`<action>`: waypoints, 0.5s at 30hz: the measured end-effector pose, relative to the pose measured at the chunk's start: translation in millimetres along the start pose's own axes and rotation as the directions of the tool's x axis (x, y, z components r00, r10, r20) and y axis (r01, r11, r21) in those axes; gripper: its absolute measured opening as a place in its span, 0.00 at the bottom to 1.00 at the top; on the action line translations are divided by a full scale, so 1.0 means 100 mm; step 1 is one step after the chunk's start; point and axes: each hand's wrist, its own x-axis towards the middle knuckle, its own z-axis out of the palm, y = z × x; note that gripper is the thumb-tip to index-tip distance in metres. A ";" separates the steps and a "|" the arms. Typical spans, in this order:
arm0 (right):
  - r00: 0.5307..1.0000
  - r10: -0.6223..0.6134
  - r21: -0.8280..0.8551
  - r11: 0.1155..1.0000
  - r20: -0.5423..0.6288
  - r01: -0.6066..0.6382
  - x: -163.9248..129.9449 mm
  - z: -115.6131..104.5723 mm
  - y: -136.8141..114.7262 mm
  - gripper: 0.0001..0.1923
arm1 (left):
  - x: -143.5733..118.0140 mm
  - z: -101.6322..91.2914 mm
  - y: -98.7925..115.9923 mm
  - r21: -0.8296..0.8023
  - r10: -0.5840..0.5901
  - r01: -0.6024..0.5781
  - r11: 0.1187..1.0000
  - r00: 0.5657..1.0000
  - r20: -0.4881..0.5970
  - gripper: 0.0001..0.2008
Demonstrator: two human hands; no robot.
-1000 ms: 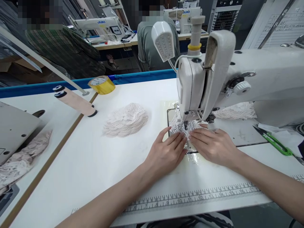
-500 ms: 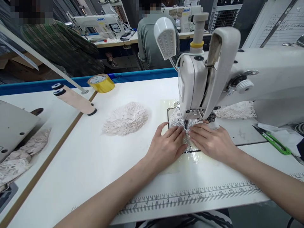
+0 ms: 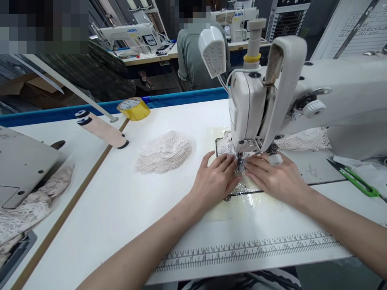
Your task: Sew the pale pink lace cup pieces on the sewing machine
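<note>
White lace (image 3: 225, 145) lies under the head of a sewing machine (image 3: 246, 104), around its presser foot (image 3: 240, 163). Left of the foot, my left hand (image 3: 214, 177) rests palm down, fingers stretched out with their tips at the near edge of the lace. My right hand (image 3: 276, 177) lies flat on the other side, its fingertips close to the foot and partly beneath the machine head. Between the two hands the needle plate shows under a clear film. How much lace sits under the fingers is hidden.
A stack of lace pieces (image 3: 165, 153) lies to the left, more lace (image 3: 305, 139) behind the machine. Green thread snips (image 3: 356, 181) are at the right. Yellow tape (image 3: 134, 108) and a thread cone (image 3: 102, 131) stand farther back. A printed ruler (image 3: 248, 255) runs along the front edge.
The whole view has shifted slightly, so things sit a little farther right. Both hands keep their places beside the presser foot; less lace shows between the fingertips in front of it.
</note>
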 end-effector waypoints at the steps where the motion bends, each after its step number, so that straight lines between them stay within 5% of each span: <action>1: 1.000 0.003 0.003 1.000 0.001 -0.003 0.00 0.00 0.01 0.13 | 0.00 0.00 0.00 0.000 -0.003 0.003 1.000 1.000 0.005 0.19; 11: 0.999 0.040 -0.023 0.999 0.013 -0.040 0.01 -0.05 0.08 0.12 | 0.01 -0.04 0.05 0.172 -0.081 0.071 0.983 0.996 0.049 0.18; 13: 0.999 0.037 -0.021 0.999 0.012 -0.037 0.01 -0.07 0.08 0.11 | -0.04 -0.08 0.16 0.205 -0.017 0.007 0.979 0.999 0.047 0.14; 15: 0.999 0.039 -0.006 0.999 0.022 -0.039 0.01 -0.08 0.08 0.12 | -0.11 -0.13 0.27 0.105 0.188 -0.196 0.975 0.979 0.081 0.12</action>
